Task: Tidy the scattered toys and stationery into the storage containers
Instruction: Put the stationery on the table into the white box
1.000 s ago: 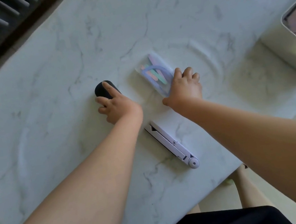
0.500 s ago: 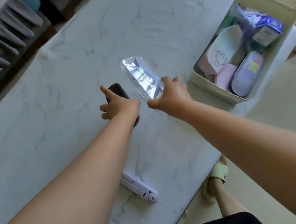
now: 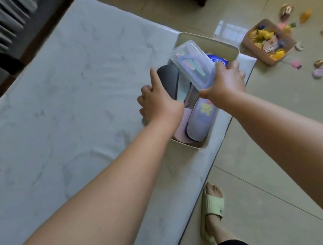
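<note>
My right hand [image 3: 225,83] grips a clear plastic case [image 3: 192,65] of pastel stationery, tilted above the cream storage bin [image 3: 227,49] at the table's right edge. My left hand [image 3: 156,102] holds a dark grey cylindrical case [image 3: 168,78] at the bin's left side, forefinger raised along it. Inside the bin lie a lilac pencil case with a yellow star [image 3: 201,119], a pink item [image 3: 180,133] and a blue packet [image 3: 217,60].
The white marble table [image 3: 61,116] stretches to the left. On the tiled floor at the right stands a pink tray of toys [image 3: 269,43], with several small toys [image 3: 317,72] scattered around it. My foot in a pale green slipper [image 3: 211,209] is beside the table.
Both hands lifted their items off the table and carried them rightward over the bin. The view swung right; the white folding compass left behind is out of sight.
</note>
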Motion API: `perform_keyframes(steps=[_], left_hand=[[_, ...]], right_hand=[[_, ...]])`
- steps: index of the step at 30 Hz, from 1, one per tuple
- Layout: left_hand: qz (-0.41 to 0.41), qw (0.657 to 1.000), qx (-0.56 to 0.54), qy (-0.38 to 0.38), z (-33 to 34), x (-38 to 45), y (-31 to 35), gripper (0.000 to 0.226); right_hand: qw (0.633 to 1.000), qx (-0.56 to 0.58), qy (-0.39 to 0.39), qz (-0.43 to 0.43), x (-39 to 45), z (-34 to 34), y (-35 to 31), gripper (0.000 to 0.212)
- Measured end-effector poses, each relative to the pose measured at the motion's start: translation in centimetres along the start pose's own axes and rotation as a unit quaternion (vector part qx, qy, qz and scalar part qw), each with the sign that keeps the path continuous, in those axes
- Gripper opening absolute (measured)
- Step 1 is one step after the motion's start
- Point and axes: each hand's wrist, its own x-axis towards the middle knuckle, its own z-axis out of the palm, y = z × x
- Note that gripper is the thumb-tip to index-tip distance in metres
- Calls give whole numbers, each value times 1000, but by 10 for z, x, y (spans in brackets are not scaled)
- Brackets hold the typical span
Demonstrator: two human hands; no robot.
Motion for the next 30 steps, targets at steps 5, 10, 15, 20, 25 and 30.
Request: perform_keyframes(steps=[5,10,15,20,25,30], left_hand=[[32,997,59,-30,33,13,4,97],[39,991,115,-50,51,17,-4,95],[73,986,142,-55,58,22,-17,95],[111,978,163,-68,61,25,-28,90],[112,991,76,-5,48,21,-34,67],[112,993,28,27,20,8,-56,61]], right_hand=[[999,-32,-8,-21,38,6,11,55],[999,-42,9,-30,43,15,4,51],[996,-69,25,-45,43,27,1,57],[995,-68,20,-75,51,29,4,66],[991,-49,52,-111,31,29,-2,58],[986,-17,53,-157,-13,38,-27,50]])
